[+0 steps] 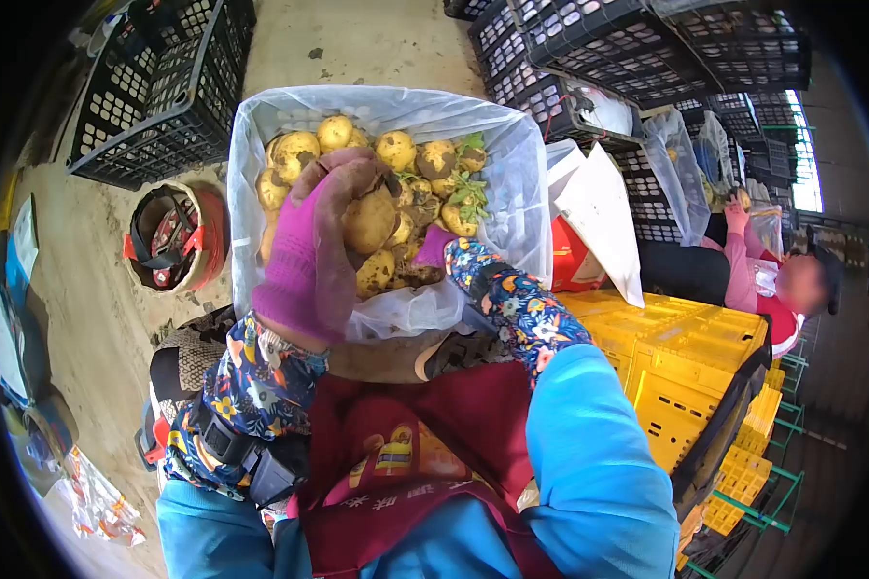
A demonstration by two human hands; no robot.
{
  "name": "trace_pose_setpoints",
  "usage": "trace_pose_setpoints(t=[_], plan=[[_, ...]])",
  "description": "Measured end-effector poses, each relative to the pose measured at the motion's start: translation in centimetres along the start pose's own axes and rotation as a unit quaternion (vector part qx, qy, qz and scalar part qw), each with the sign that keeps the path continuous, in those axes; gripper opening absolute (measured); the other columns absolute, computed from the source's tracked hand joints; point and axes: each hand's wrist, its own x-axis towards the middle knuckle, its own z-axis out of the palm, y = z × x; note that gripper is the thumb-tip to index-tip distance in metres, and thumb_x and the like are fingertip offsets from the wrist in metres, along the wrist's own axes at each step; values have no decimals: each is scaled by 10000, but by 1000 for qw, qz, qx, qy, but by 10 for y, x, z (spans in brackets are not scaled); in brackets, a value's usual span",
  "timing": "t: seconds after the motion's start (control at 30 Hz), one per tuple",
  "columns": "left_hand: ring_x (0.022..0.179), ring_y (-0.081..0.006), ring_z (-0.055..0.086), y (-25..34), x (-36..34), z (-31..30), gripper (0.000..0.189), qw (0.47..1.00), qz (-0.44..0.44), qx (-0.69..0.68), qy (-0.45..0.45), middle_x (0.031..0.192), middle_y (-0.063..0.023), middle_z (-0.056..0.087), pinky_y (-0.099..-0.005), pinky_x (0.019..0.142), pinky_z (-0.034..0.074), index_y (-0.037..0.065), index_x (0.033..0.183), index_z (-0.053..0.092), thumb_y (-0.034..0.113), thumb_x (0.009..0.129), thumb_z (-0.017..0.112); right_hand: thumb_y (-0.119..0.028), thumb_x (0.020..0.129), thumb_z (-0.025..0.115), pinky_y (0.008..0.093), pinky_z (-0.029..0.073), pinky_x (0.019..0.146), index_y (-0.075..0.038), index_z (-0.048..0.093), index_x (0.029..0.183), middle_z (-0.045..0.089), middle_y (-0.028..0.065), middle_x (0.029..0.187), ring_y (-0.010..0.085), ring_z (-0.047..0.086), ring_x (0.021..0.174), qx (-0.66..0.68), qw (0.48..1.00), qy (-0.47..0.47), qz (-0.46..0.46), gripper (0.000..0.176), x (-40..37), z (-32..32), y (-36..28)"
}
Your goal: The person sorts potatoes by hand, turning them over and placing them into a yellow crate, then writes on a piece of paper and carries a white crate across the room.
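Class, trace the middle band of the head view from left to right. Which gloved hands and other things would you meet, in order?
Round tan container with red tabs → left hand in a dirt-stained purple glove → right hand in a purple glove → white, pointed sheet → co-worker's pink sleeve.
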Motion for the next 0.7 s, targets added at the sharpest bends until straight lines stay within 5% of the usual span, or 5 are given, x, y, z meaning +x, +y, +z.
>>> trace_pose_setpoints(t=[0.1, 0.3, 0.43, 0.53, 0.7], plan=[[1172, -287, 570, 20, 13, -6, 396, 956, -228, -184, 24, 1280, -165, 566, -364, 994, 476, -15, 1293, 513, -18, 900, 559, -456, 595, 879, 425, 476, 997, 81, 512, 1307, 628, 248, 1231, 353, 607, 1158, 10, 998, -61, 21, 965, -1, -16, -8], [1085, -216, 604, 21, 11, -5, 362, 952, -220, -211, -3, 1155, -127, 630, -298, 937, 480, -9, 1289, 540, 79, 937, 556, -256, 553, 929, 346, 531, 888, 29, 475, 1310, 645, 157, 1067, 278, 647, 1034, 228, 967, -88, -76, 927, -63, -60, 5], [1066, -151, 594, 31, 17, 17, 400, 829, -413, -372, 68, 1141, -86, 625, -270, 921, 474, 28, 1321, 540, 100, 932, 602, -64, 602, 888, 331, 436, 1047, -16, 426, 1367, 504, 115, 1322, 192, 476, 1265, 385, 852, 114, -335, 895, -115, -97, 10], [1041, -121, 574, 13, -5, 43, 470, 885, -331, -326, 6, 1138, -79, 618, -268, 900, 471, 14, 1322, 535, 96, 883, 680, -209, 767, 827, 334, 496, 957, -31, 389, 1412, 512, 93, 1320, 197, 586, 1144, 374, 834, 169, -368, 799, -178, -128, -9], [869, -101, 599, 22, -2, 54, 367, 929, -254, -262, -62, 981, -32, 666, -247, 778, 499, -6, 1202, 626, 96, 860, 712, -643, 976, 405, 255, 524, 709, -160, 456, 1405, 657, 56, 1163, 176, 695, 893, 695, 658, -98, -273, 648, -229, -112, -16]])
